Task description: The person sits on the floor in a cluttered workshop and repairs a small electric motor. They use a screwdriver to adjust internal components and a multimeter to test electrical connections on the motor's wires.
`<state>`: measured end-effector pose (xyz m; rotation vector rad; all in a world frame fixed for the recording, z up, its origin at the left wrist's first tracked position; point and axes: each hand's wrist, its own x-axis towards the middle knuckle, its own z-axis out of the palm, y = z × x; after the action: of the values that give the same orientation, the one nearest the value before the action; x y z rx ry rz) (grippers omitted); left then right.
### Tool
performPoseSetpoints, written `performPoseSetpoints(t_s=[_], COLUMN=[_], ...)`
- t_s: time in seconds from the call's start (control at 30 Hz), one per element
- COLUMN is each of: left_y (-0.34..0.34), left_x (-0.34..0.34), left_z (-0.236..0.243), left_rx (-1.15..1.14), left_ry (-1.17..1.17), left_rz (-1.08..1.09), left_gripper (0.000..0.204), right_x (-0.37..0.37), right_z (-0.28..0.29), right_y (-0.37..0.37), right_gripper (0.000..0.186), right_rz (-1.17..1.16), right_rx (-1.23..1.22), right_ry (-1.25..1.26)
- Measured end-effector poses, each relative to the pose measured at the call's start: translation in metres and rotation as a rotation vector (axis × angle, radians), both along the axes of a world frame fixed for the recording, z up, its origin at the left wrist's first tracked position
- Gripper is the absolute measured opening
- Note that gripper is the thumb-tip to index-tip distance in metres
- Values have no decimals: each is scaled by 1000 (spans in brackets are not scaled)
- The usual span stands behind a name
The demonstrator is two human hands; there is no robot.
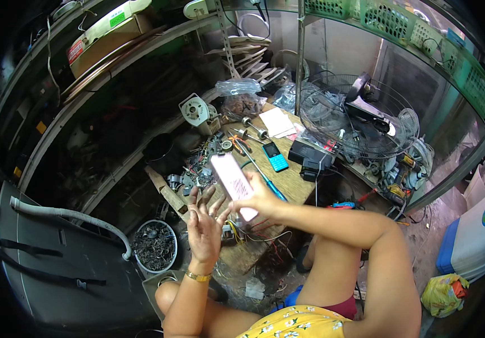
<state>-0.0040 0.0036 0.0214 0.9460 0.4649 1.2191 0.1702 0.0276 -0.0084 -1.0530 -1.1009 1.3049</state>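
My right hand (261,198) is wrapped round the lower end of a slim, pale oblong slab (232,179), which looks like a smartphone with a bright face and a small pinkish pattern. It is held tilted above the wooden worktable (287,147). Just left of the slab, my left hand (204,231) is raised with its palm up and fingers spread, holding nothing. A gold band circles that wrist. Beneath and beyond the hands lie a blue-handled screwdriver (274,188), a blue keypad phone (275,158), orange-handled pliers (239,143) and scattered small metal parts (199,160).
A white bucket of dark scraps (156,246) stands left of the table. A fan motor (197,112), a bag of copper-coloured wire (241,104) and white papers (278,122) sit toward the back. Fan guards (332,112) and black adapters (309,160) lie right. A dark case (62,270) fills the lower left.
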Motion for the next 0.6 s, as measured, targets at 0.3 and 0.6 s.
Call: performPoseSetpoints(t_s=[0.3, 0.6], left_y=[38, 36], left_x=[-55, -74], left_z=[-3, -12], left_rx=[-61, 566], left_ry=[310, 1448], left_rz=[268, 273], left_gripper=[50, 50], right_x=[155, 189], right_z=[14, -61], right_y=[166, 239], right_gripper=[98, 103], right_rz=[-451, -581], right_rx=[123, -461], right_ry=[-678, -1481])
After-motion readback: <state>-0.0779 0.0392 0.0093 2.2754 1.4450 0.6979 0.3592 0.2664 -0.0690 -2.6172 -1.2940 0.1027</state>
